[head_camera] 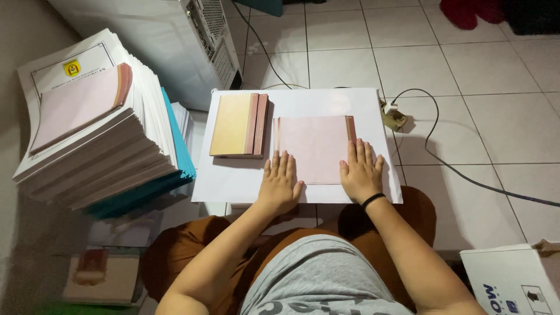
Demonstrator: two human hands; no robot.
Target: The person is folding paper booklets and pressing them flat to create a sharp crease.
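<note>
A pink booklet lies flat on a large white sheet spread on the tiled floor. My left hand rests flat with fingers spread on the booklet's lower left corner. My right hand, with a black band on the wrist, presses flat on its lower right corner. Left of it on the sheet lies a yellow booklet with pink strips along its right edge, touched by neither hand.
A tall stack of printed papers with a pink booklet on top stands at the left. A white computer case sits behind it. A power adapter with cable lies right of the sheet. A white cardboard box is at bottom right.
</note>
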